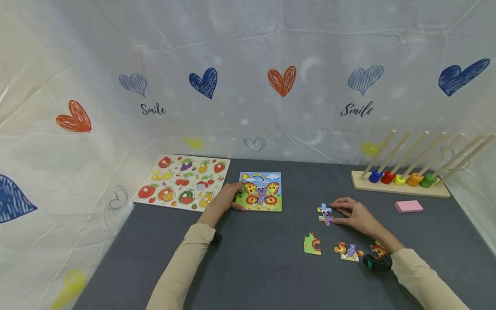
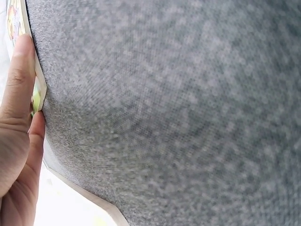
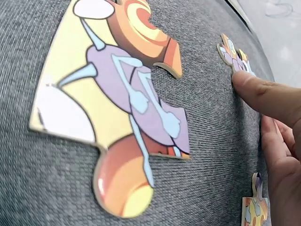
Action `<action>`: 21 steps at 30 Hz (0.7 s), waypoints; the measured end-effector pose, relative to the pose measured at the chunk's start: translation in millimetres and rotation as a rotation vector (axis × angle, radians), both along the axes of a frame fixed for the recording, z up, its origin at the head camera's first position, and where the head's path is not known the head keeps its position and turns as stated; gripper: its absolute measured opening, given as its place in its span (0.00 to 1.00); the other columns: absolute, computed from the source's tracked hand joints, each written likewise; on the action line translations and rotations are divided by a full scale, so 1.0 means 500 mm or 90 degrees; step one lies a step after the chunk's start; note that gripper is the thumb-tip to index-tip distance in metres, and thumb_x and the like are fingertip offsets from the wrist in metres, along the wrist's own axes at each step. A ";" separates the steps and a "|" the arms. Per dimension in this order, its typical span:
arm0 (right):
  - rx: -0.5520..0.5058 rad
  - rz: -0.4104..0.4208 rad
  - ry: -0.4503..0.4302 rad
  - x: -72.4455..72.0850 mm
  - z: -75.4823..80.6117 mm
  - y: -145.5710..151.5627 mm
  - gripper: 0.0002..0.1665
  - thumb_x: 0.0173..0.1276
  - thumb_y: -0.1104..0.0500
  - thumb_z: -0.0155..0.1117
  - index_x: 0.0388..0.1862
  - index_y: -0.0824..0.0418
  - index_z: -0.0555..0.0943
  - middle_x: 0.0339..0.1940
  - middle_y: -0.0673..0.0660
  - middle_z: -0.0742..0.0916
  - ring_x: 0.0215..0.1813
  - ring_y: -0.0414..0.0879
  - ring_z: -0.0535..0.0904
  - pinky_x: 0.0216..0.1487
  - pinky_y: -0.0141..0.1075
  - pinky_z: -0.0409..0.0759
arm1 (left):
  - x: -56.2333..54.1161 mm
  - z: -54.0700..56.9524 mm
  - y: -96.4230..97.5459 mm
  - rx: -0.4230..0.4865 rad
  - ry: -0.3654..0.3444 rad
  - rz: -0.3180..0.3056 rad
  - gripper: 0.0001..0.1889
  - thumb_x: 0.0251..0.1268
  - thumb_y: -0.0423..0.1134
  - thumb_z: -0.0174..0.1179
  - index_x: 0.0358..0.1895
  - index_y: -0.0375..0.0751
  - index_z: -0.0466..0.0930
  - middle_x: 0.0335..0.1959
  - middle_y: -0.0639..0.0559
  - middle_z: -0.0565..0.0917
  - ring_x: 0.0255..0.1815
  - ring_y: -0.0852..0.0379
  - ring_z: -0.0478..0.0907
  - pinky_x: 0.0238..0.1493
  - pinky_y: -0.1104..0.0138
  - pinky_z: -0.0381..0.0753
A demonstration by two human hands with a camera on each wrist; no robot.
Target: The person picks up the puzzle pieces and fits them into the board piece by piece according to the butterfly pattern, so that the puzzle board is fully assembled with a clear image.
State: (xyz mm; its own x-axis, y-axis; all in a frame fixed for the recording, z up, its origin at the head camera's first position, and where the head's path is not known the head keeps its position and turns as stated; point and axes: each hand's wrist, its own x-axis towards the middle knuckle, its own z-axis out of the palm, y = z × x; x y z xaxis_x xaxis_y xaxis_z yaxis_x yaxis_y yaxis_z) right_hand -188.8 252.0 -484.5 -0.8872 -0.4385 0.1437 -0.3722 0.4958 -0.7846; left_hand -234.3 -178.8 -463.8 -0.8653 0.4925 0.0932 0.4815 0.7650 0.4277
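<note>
At the left edge and near-left corner of a square butterfly puzzle board [image 1: 261,192], my left hand [image 1: 228,199] holds on with thumb and fingers. In the left wrist view its thumb [image 2: 21,75] lies against the board's edge. My right hand [image 1: 358,217] pinches a small blue and purple puzzle piece [image 1: 324,214] by its right side, low over the dark table. Closer in lie a green piece [image 1: 311,244] and a purple-bodied piece [image 1: 350,252], large in the right wrist view. An orange piece [image 1: 378,248] is partly hidden by the right wrist.
A fruit picture board [image 1: 186,183] lies at the back left, beside the butterfly board. To the back right stands a wooden peg stand [image 1: 399,185] with coloured rings and tall rods. A pink block [image 1: 408,206] lies in front of it. A printed curtain [image 1: 248,116] hangs behind the table.
</note>
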 end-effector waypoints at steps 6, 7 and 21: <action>0.016 0.005 0.011 0.001 0.006 0.002 0.21 0.56 0.62 0.74 0.48 0.70 0.83 0.51 0.66 0.78 0.53 0.48 0.74 0.48 0.24 0.77 | -0.001 -0.004 0.000 0.004 -0.003 0.006 0.26 0.41 0.44 0.77 0.38 0.34 0.72 0.55 0.35 0.77 0.46 0.46 0.73 0.49 0.55 0.72; 0.005 0.006 -0.004 0.000 0.008 0.003 0.22 0.56 0.62 0.74 0.49 0.70 0.83 0.51 0.66 0.79 0.52 0.46 0.75 0.48 0.24 0.77 | -0.001 -0.005 0.000 0.006 -0.002 0.004 0.26 0.41 0.44 0.77 0.38 0.34 0.72 0.54 0.35 0.77 0.45 0.46 0.73 0.49 0.55 0.72; -0.200 0.029 -0.315 -0.014 0.026 0.030 0.28 0.68 0.67 0.61 0.61 0.82 0.65 0.43 0.57 0.88 0.44 0.39 0.84 0.41 0.34 0.83 | 0.002 -0.007 -0.003 0.021 0.004 0.002 0.27 0.40 0.44 0.77 0.32 0.33 0.67 0.61 0.34 0.74 0.36 0.49 0.66 0.40 0.59 0.64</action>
